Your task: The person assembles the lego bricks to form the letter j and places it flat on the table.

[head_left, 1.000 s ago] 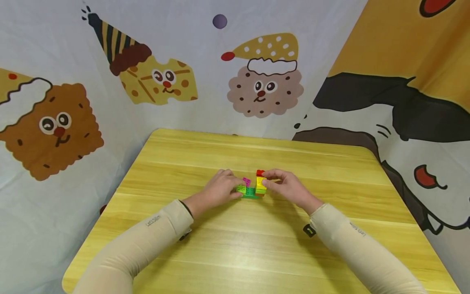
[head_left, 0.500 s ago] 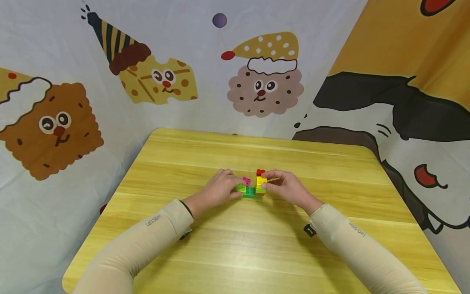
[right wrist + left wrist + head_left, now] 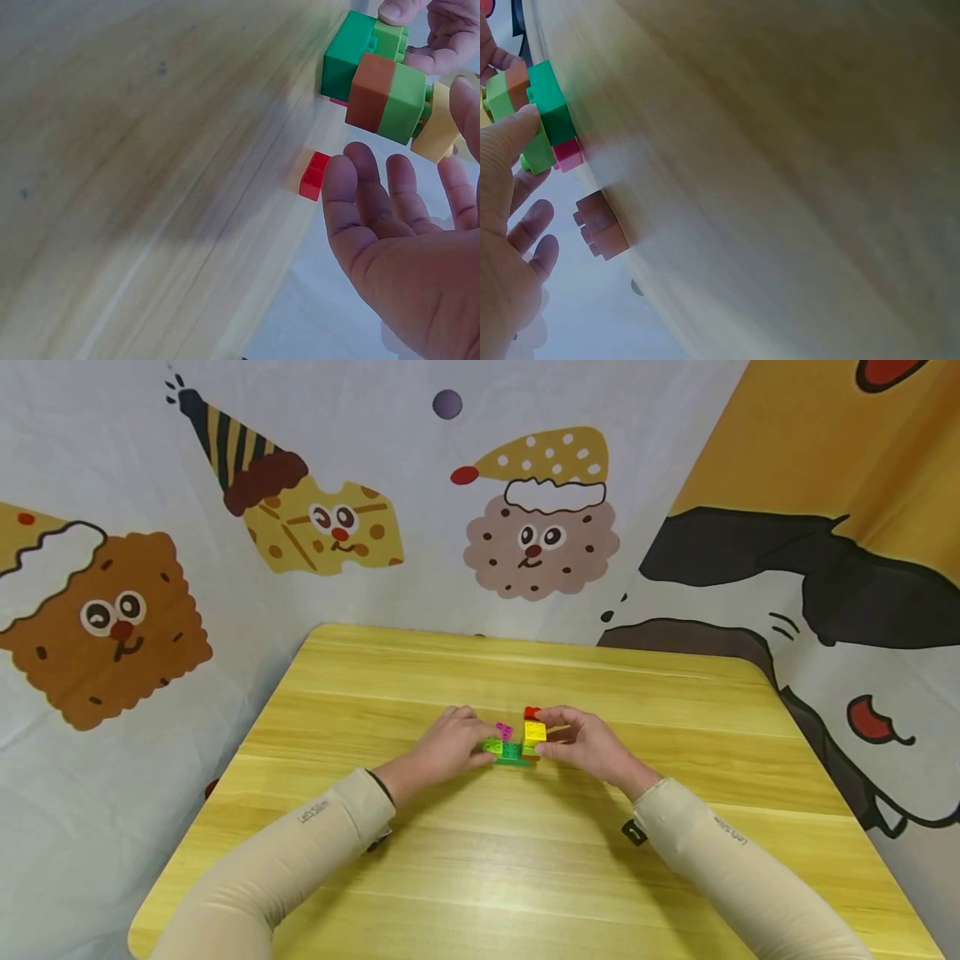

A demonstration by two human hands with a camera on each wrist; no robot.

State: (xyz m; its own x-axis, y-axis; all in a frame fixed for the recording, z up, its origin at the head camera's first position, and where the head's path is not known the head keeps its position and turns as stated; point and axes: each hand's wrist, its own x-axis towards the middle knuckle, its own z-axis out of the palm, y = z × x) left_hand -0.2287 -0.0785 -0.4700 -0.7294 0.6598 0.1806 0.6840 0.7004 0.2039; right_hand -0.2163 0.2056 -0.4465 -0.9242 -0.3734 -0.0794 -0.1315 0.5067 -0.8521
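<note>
The right hand [image 3: 588,745] pinches the yellow brick [image 3: 535,734] above stacked lime [image 3: 405,105] and orange [image 3: 370,90] bricks; the left hand [image 3: 444,746] pinches another lime brick [image 3: 492,746]. Between them sits the green brick [image 3: 512,752]. Pink [image 3: 504,732] is just past the left fingertips, brown [image 3: 600,225] near the left fingers, red [image 3: 532,712] beyond the right fingers. Forearms slant inward.

We see a beige left arm sleeve [image 3: 292,843] printed "Let's Slim" and a matching right arm sleeve [image 3: 738,856], both close-fitting; a thin dark band [image 3: 383,786] shows at the left cuff [image 3: 367,806].
</note>
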